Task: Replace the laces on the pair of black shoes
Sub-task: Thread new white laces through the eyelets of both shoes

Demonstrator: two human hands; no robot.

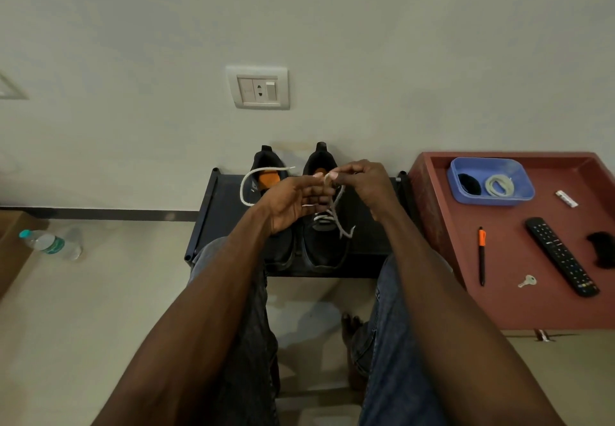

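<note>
Both hands meet at frame centre above the right-hand black shoe [321, 242]: right hand [362, 186] and left hand [293, 202] each pinch the white lace [336, 212], which trails downward to the eyelets.

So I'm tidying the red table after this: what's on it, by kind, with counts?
Blue tub: 1
Lace coils in the tub: 2, one black, one white
Pen: 1
Remote: 1
Key: 1
Small white item: 1
Black bundle at the right edge: 1
Total: 8
</note>
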